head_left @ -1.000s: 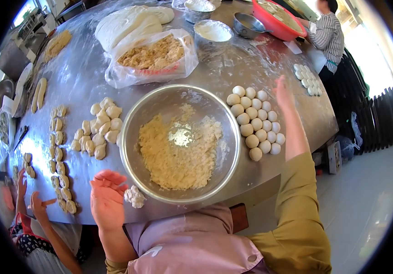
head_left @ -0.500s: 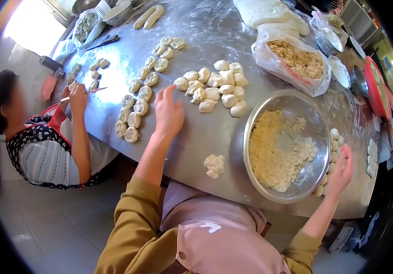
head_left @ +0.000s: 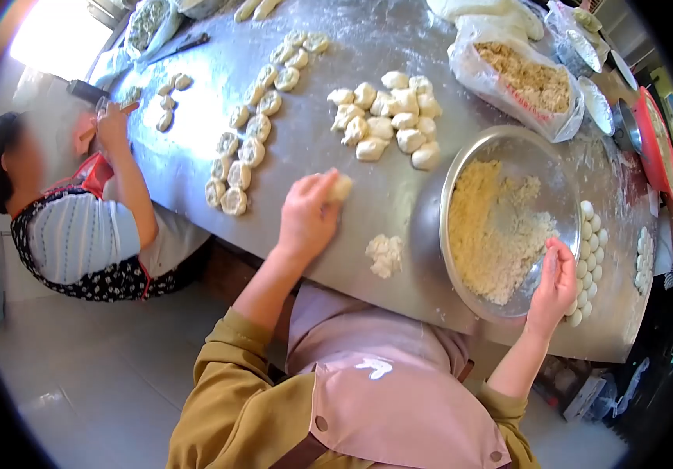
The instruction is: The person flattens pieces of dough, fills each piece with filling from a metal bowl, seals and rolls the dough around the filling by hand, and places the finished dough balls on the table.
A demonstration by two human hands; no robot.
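The left hand's (head_left: 309,215) fingers close around 1 pale dough piece (head_left: 341,188) over the bench (head_left: 305,133), nearer the person than a cluster of dough lumps (head_left: 404,120). The right hand (head_left: 553,285) is at the near right side of the steel bowl (head_left: 445,207), fingers bent; I cannot tell whether they pinch anything. Crumbly yellow mixture (head_left: 481,227) lies in the bowl. A ragged white clump (head_left: 385,255) sits left of it.

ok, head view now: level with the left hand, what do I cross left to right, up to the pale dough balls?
co-worker → two rows of dough rounds → left hand → dough piece at its fingertips → crumbly lump → steel bowl → pale dough balls
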